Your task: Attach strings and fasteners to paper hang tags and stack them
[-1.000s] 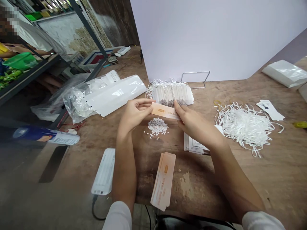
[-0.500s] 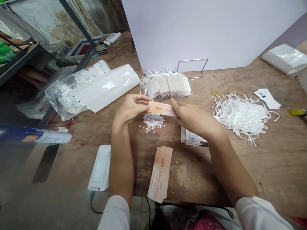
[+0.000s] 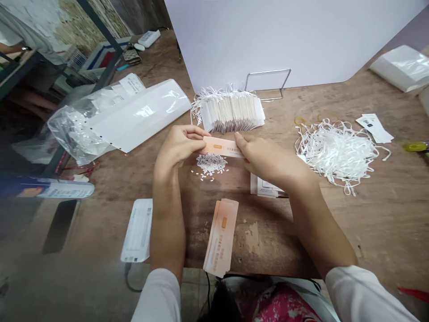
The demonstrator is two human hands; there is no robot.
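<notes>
Between both hands, above the table, is an orange-and-white printed card (image 3: 223, 147). My left hand (image 3: 182, 145) pinches its left end between thumb and fingers. At the right end, my right hand (image 3: 268, 158) grips the card, its lower fingers partly hidden. Just below the card lies a small heap of tiny white pieces (image 3: 212, 164). A stack of similar orange cards (image 3: 221, 239) rests near the front edge. White printed cards (image 3: 264, 187) lie partly hidden under my right forearm. Behind the hands stands a tightly packed row of tags with white strings (image 3: 233, 112).
A tangle of white strings (image 3: 338, 154) lies on the right, near two white cards (image 3: 375, 127). A wire stand (image 3: 268, 71) leans by a large white board (image 3: 284, 40). On the left are plastic bags (image 3: 83, 129), a phone (image 3: 62, 226) and a white power strip (image 3: 137, 230).
The view has shifted slightly, so most things sit a little higher in it. Both hands still hold the card in nearly the same pose.
</notes>
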